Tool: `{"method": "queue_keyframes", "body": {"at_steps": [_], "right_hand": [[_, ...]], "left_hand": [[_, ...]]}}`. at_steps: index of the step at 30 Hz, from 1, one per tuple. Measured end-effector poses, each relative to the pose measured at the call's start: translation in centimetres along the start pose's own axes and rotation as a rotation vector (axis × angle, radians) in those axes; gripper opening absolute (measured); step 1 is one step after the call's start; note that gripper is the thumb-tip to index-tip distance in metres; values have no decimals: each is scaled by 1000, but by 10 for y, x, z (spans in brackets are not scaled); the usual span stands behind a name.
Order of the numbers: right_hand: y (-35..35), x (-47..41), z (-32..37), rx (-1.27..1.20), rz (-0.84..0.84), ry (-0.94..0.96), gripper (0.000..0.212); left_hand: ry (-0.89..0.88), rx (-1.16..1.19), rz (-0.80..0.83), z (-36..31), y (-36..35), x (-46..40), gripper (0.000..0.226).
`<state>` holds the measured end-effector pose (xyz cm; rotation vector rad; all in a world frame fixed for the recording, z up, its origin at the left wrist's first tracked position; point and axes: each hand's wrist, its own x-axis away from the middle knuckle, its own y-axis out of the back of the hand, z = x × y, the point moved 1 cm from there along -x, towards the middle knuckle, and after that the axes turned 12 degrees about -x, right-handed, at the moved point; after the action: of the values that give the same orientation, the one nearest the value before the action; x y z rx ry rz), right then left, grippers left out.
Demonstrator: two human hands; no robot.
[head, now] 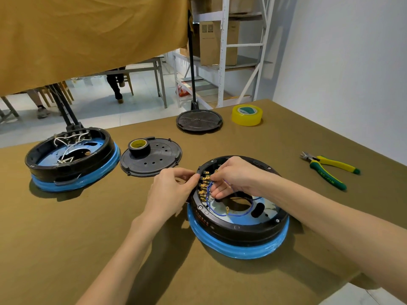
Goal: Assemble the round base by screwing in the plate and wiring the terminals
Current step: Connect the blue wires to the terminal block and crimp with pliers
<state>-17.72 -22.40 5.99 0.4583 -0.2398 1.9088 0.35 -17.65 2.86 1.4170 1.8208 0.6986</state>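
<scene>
Right now we have the round base [240,230], black with a blue band round its foot, sitting on the olive-covered table [88,238] in front of us. Our left hand [174,190] is curled against the base's left rim, fingertips pinching at the row of brass terminals [203,186]. Our right hand [233,177] reaches inside the base from the right, fingers bent and pinching a blue wire [231,213] beside those terminals; the wire loops across the metal plate [262,213] within. A second base [70,159] with white wires lies far left, a black cover [152,158] carrying a tape roll [139,147] between the bases, and green-yellow cutters [330,170] to our right.
</scene>
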Motion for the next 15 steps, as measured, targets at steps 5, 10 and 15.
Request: {"method": "queue_keyframes", "body": {"at_steps": [5, 10, 15], "right_hand": [[0, 0, -3, -22, -31, -21, 16], [2, -1, 0, 10, -20, -26, 15], [2, -4, 3, 24, 20, -29, 14]], "left_hand": [[10, 14, 19, 3, 0, -1, 24], [11, 0, 10, 2, -1, -1, 24], [0, -15, 2, 2, -2, -2, 27]]}}
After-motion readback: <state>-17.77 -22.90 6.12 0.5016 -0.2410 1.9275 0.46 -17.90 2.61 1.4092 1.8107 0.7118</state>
